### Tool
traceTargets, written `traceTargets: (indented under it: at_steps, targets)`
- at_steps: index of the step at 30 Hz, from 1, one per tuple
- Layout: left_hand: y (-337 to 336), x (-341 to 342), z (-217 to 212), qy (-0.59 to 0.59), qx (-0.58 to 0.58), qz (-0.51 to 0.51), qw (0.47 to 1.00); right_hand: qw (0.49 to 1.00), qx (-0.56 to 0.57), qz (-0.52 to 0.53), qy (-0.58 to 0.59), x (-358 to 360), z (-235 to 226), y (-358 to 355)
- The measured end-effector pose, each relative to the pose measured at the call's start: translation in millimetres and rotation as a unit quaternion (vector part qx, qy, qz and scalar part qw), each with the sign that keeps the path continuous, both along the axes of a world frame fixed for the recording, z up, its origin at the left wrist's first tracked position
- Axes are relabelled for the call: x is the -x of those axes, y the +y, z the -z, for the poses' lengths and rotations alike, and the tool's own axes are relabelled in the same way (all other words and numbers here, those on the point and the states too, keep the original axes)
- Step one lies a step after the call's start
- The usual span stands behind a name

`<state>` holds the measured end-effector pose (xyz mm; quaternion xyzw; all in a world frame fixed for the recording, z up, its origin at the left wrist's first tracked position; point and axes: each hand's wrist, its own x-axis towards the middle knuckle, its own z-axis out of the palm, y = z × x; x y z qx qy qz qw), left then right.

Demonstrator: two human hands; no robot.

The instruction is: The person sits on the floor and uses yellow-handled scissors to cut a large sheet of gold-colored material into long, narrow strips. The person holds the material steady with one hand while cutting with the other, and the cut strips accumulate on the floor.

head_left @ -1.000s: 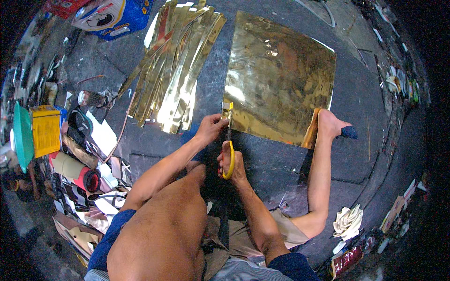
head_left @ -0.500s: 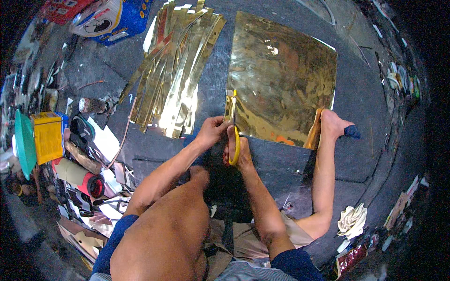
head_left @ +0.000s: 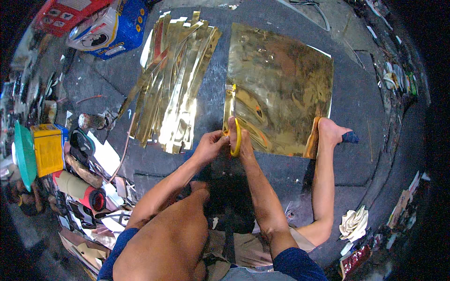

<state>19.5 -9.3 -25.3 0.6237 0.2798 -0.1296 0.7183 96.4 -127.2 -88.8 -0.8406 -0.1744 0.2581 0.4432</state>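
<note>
My right hand (head_left: 243, 144) grips a pair of scissors with yellow handles (head_left: 238, 136). Their blades lie along the left edge of a large shiny gold sheet (head_left: 286, 84) spread flat on the dark surface. Close to the scissors, at the sheet's near left corner, my left hand (head_left: 209, 146) is closed, thumb against fingers, at the end of a narrow gold edge strip (head_left: 228, 110). Its fingertips partly hide what they pinch. To the left lies a loose pile of long cut gold strips (head_left: 173, 89), some crossing others.
My bare foot (head_left: 330, 131) rests at the sheet's near right corner. Leftward stand a blue-and-white box (head_left: 112, 30), a yellow tin (head_left: 49, 150) and a beige-and-red cylinder (head_left: 77, 189) among scraps. A crumpled cream piece (head_left: 353, 224) lies at the right.
The scissors have moved farther along the sheet's left edge, away from me. My left hand stays closed near the corner. The whole view has shifted slightly.
</note>
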Motion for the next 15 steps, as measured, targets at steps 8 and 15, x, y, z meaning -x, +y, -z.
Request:
traceTargets:
  at_steps: [8,15]
  targets:
    - [4.1,1.7,-4.9,-0.034,-0.047,0.027,0.998,0.991,-0.069,0.004,-0.116,-23.7,-0.3,18.9]
    - [-2.7,2.9,-20.0,-0.029,-0.003,0.0,1.0,0.997,-0.037,-0.017,-0.069,-57.0,-4.7,30.1]
